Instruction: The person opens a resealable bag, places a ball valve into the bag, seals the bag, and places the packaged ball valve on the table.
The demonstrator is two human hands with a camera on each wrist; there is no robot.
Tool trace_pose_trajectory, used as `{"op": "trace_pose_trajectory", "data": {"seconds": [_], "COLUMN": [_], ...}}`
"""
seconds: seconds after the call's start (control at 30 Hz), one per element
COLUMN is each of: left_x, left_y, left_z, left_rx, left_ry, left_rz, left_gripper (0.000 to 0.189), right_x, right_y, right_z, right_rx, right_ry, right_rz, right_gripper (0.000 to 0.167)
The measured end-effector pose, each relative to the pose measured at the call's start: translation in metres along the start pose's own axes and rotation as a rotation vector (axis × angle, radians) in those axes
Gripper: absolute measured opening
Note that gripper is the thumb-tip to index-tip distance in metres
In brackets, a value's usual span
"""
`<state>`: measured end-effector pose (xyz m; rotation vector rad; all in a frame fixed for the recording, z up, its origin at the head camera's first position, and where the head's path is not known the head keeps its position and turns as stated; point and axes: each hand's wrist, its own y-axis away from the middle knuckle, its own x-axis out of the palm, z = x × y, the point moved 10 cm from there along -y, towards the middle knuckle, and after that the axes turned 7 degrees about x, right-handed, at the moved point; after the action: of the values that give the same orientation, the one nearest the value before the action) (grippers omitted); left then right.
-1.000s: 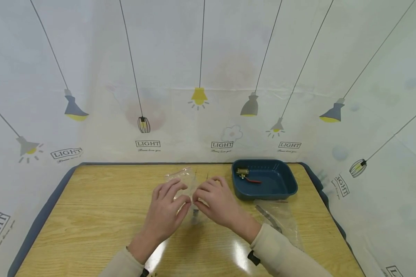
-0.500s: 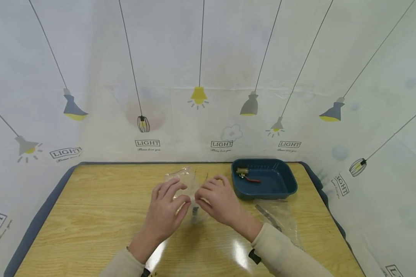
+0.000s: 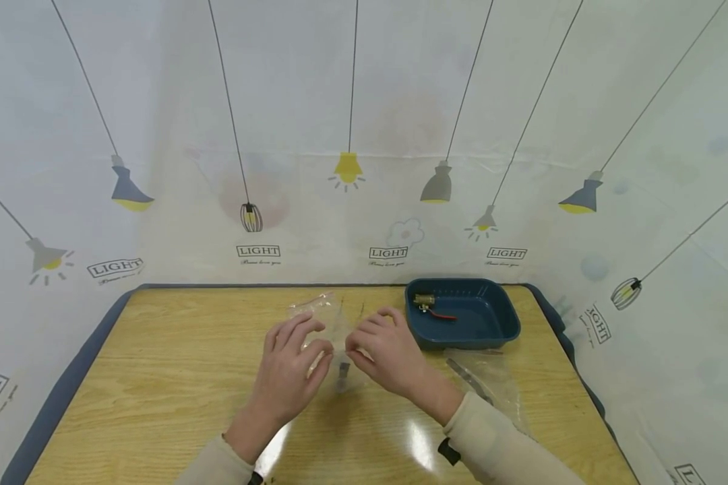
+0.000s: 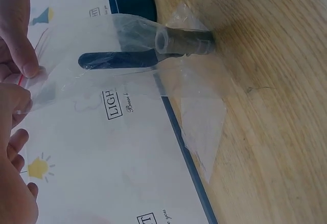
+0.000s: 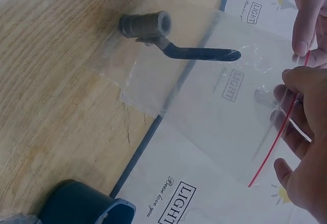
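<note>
From my end, the blue tray (image 3: 512,325) at the back of the desk (image 3: 158,377) is my landmark. To its left and nearer the person, both hands hold up a clear bag (image 5: 207,124) by its mouth. The left hand (image 3: 288,374) has its thumb and forefinger closed in a pinch on the edge; the right hand (image 3: 391,350) pinches beside it along the red strip (image 5: 274,143), its other fingers loosely bent behind the film.

Compared with a second ago, the right hand has slid slightly toward the tray while the left has stayed put, so a small gap now parts their fingertips. I take that as the strip being worked along its length, with more of it left on the tray side.

The valve (image 5: 148,24) sits low inside the bag, left of the tray, its dark handle (image 5: 204,54) pointing up toward the mouth. I can't tell whether it hangs or touches the desk. In the tray lies a brass valve (image 3: 425,300) with a red lever (image 3: 443,316); a second bag (image 3: 505,380) lies just in front of it.
</note>
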<state>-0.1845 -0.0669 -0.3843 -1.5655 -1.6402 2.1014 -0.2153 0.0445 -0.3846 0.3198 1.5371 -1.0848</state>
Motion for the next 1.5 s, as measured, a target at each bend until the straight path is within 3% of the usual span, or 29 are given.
{"op": "trace_pose_trajectory", "data": {"seconds": [0.63, 1.0, 1.5], "left_x": [-0.001, 0.001, -0.003], "left_y": [0.001, 0.002, 0.000], "left_z": [0.000, 0.000, 0.000], "left_rx": [-0.002, 0.002, 0.013], "left_ry": [-0.003, -0.019, -0.002], "left_rz": [0.000, 0.021, -0.050], "left_gripper": [0.006, 0.006, 0.013], "right_x": [-0.004, 0.000, 0.000], "right_y": [0.005, 0.007, 0.010], "right_z": [-0.006, -0.016, -0.021], "right_rx": [-0.012, 0.037, 0.068], "right_ry": [0.000, 0.025, 0.002], "right_rz": [-0.024, 0.053, 0.055], "right_gripper": [0.006, 0.006, 0.007]}}
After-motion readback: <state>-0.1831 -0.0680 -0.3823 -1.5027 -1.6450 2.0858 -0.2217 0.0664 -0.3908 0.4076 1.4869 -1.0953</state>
